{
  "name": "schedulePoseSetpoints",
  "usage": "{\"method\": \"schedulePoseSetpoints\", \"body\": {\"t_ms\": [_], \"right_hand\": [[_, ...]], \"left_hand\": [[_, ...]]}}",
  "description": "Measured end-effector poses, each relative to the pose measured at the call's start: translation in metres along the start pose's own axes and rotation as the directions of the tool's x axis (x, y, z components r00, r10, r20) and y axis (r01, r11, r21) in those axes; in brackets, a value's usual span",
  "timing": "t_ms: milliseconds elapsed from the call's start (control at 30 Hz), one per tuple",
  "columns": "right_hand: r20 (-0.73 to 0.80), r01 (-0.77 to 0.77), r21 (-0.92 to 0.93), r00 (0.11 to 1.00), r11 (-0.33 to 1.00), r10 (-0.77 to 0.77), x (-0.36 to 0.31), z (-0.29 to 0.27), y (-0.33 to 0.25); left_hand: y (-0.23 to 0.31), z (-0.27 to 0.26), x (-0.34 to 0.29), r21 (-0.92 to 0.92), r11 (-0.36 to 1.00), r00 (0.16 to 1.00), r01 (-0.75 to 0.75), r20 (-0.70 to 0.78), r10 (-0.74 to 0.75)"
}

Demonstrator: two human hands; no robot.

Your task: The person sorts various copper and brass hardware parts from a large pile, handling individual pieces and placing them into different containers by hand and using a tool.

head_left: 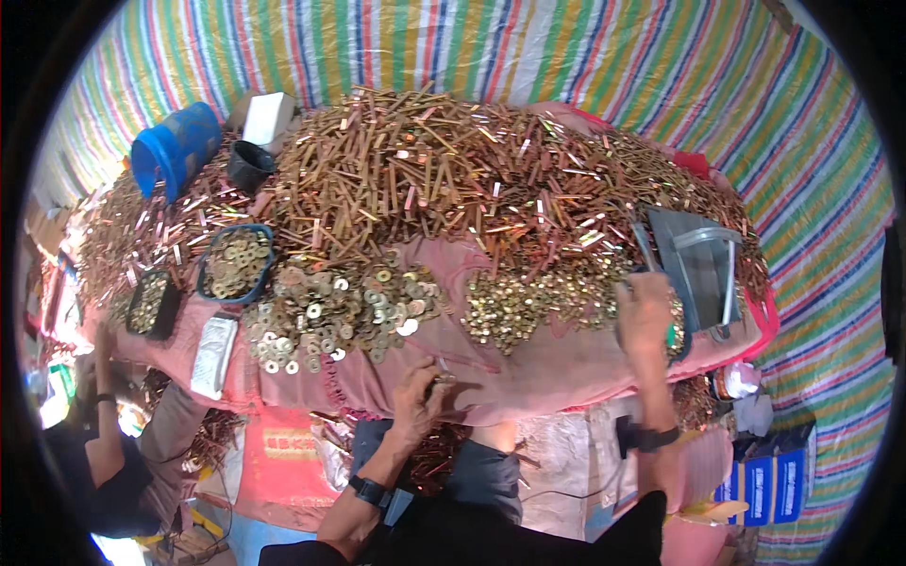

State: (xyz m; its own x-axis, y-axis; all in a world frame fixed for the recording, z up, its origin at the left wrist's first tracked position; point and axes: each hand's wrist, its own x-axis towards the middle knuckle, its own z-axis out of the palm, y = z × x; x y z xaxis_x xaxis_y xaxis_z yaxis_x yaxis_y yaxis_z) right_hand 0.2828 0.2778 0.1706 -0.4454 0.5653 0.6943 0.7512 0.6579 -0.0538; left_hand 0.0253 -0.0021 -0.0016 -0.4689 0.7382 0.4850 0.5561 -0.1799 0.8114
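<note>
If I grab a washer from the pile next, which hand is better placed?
Your left hand, probably: it sits nearer the washer pile, while your right hand is farther off, at the right end of the small metal pieces.

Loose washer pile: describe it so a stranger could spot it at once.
Start at the big heap of long bolt-like metal pieces. In front of it, left of centre, the loose washer pile lies on pink cloth. Its flat, holed discs lie uncontained, unlike the tubbed washers to its left.
</note>
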Motion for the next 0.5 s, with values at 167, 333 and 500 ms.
{"method": "schedulePoseSetpoints", "body": {"t_ms": [167,333,500], "right_hand": [[0.160,-0.256,-0.284,0.938,0.924,0.309,-0.006,0.013,0.083],[0.231,-0.337,-0.310,0.880,0.889,0.415,-0.012,0.030,0.112],[0.210,-0.312,-0.294,0.901,0.904,0.379,-0.006,0.033,0.122]], "left_hand": [[0.006,-0.010,0.002,-0.042,0.998,0.993,-0.053,0.106,0.058],[0.014,-0.022,0.007,-0.013,0.999,0.977,-0.053,0.205,0.054],[0.017,-0.038,0.014,-0.111,0.970,0.936,0.217,0.306,-0.175]]}}
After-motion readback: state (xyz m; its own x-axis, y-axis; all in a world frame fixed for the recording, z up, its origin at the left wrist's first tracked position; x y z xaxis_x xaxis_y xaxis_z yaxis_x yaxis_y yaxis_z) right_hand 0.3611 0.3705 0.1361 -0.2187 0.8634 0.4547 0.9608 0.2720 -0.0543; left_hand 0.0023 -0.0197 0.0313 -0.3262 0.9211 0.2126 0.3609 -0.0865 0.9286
